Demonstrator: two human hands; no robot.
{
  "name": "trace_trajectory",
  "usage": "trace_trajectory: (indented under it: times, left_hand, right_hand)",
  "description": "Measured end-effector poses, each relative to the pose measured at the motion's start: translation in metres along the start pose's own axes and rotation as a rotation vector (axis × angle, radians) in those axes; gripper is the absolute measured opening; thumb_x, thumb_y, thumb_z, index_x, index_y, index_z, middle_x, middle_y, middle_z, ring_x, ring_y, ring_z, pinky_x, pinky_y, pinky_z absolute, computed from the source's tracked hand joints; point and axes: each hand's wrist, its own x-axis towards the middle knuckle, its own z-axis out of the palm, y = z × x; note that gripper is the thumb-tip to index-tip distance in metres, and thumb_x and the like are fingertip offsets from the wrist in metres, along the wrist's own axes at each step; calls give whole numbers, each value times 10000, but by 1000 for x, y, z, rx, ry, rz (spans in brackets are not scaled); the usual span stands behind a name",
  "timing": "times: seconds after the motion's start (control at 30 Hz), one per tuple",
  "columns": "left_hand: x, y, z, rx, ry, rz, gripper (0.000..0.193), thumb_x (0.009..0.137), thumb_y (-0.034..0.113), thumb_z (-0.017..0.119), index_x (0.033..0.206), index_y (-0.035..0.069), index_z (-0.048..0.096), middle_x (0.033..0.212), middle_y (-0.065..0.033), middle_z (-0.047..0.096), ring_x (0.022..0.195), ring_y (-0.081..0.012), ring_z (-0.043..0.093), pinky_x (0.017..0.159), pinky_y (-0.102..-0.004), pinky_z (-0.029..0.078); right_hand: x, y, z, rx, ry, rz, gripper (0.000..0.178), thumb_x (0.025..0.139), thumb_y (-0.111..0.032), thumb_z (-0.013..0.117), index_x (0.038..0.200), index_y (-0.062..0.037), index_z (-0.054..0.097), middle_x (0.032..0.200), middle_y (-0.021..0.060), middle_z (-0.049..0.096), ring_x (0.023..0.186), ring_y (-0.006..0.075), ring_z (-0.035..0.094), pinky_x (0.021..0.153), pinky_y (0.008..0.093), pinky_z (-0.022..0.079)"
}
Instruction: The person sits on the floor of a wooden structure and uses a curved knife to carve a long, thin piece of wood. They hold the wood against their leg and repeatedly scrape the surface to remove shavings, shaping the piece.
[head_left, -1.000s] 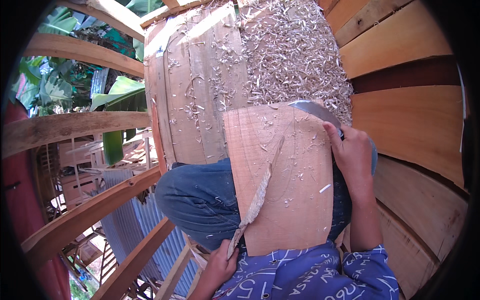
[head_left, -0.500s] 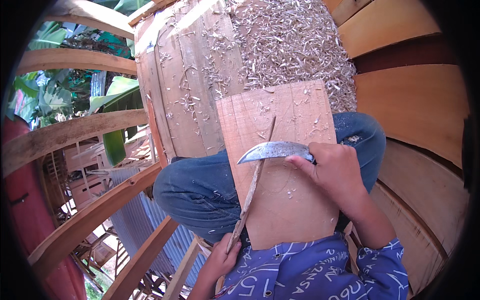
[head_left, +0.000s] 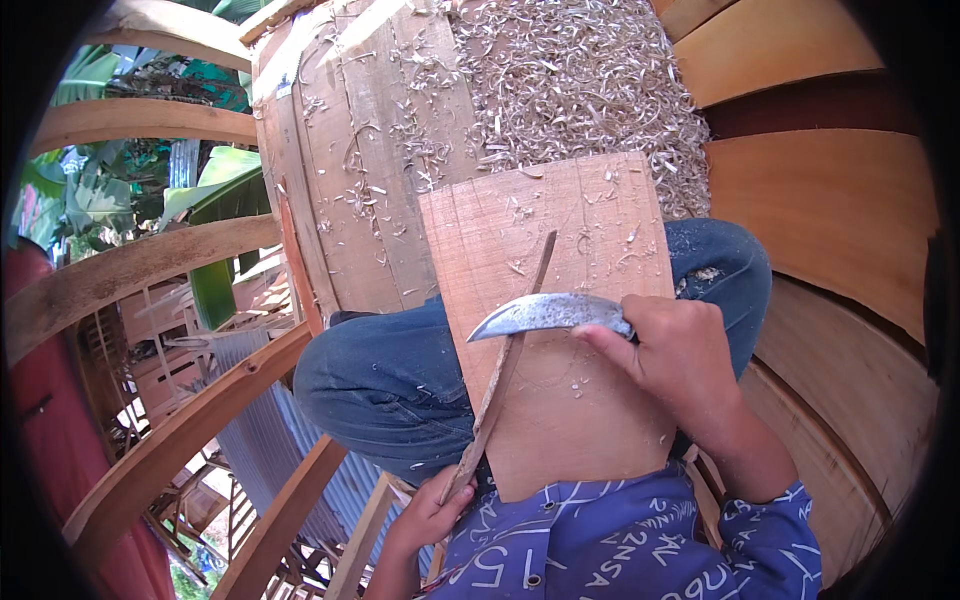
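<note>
My right hand (head_left: 672, 345) is wrapped round the handle of a knife (head_left: 548, 312) with a broad, curved blade. The blade crosses over a thin brown stick (head_left: 497, 390), with its tip pointing left; the handle is mostly hidden in my fist. Down at the lower left, my left hand (head_left: 432, 510) grips the near end of that stick. The stick slants up and to the right over a wooden board (head_left: 580, 430), its far end tapering to a point. The board lies across my lap, with a few small shavings on it.
Beyond my legs, a plank floor (head_left: 370, 190) carries a thick heap of curled wood shavings (head_left: 590, 80). Wooden rails (head_left: 190, 420) line the left side, with banana leaves (head_left: 215, 190) and corrugated sheets (head_left: 250, 430) past them. Overlapping wooden boards (head_left: 820, 190) form a wall at right.
The knife blade has shifted slightly nearer to me along the stick. My left hand has moved slightly left and down with the stick's near end, so the stick slants more.
</note>
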Motion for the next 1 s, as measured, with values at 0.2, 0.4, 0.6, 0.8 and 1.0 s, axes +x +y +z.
trace_trajectory:
  times: [0.2, 0.4, 0.6, 0.8, 1.0]
  left_hand:
    - [-3, 7, 1, -2, 3, 0, 139, 961, 146, 521, 984, 9, 532, 733, -38, 514, 677, -119, 487, 628, -300, 419]
    - [-2, 1, -3, -21, -34, 27, 158, 965, 167, 521, 1001, 15, 542, 722, -26, 511, 655, -109, 478, 607, -295, 413]
    - [1, 0, -10, -115, -108, -62, 158, 960, 160, 527, 1013, 12, 549, 729, -9, 513, 660, -96, 474, 605, -285, 408]
    - [-2, 0, -2, -60, -32, 26, 144, 958, 137, 530, 1029, 14, 553, 745, -9, 518, 654, -72, 467, 596, -257, 395]
    - [-1, -6, -3, -277, -84, -87, 142, 959, 133, 533, 1042, 20, 556, 739, 7, 517, 647, -64, 465, 595, -243, 398]
  right_hand:
    - [14, 6, 11, -58, 78, 30, 551, 839, -547, 619, 606, -48, 599, 543, 141, 582, 518, 309, 621, 480, 396, 479]
    - [41, 39, -15, -85, 230, 259, 562, 857, -541, 605, 648, -21, 634, 571, 166, 598, 547, 333, 623, 521, 405, 490]
    - [7, 2, -2, 27, -32, 77, 559, 857, -533, 610, 629, -23, 632, 567, 170, 591, 553, 331, 627, 526, 409, 494]
    - [19, 10, 10, -47, 30, 42, 569, 833, -555, 625, 605, -33, 628, 547, 153, 582, 525, 316, 614, 488, 397, 475]
    - [25, 16, 5, -133, 129, 38, 596, 843, -574, 600, 613, -25, 634, 552, 162, 585, 519, 314, 610, 494, 391, 474]
